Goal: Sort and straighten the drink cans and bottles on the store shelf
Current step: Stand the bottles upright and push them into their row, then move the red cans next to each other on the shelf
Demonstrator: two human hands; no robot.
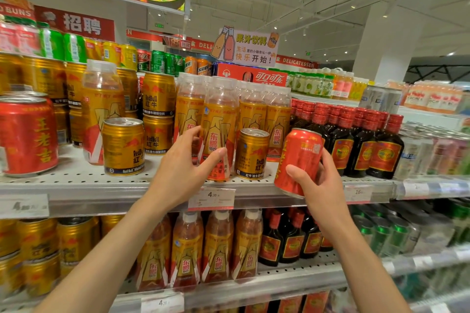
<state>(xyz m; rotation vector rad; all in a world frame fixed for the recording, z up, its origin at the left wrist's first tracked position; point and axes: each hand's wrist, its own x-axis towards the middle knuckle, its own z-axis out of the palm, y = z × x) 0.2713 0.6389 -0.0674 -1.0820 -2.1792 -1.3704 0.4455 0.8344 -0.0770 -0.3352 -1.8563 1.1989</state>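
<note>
Our right hand (319,180) grips a red can (298,160), thumb across the front, fingers curled round its right side. The can is tilted, top leaning right, held in the air just in front of the shelf edge (101,193), not standing on it. Our left hand (183,170) reaches to an orange bottle (218,132) at the front of the shelf: thumb out across the label, fingers curved round the bottle's left side, touching it. Grip looks loose; we can't tell if it's fully closed round.

Just right of that bottle stands a gold can (251,154), upright, between bottle and red can. Behind both, a row of more orange bottles (254,109). Right of our right hand, a block of dark bottles (363,145) with red caps, upright. Left of our left hand, another gold can (123,146) stands alone near the shelf edge, with a lone orange bottle (101,109) behind it and stacked gold cans (157,112) further back. Far left, a big red can (26,134), upright. A price tag (211,198) hangs on the shelf edge under our left hand. Lower shelf (279,284): gold cans, orange bottles, dark bottles, green cans, blurred.
</note>
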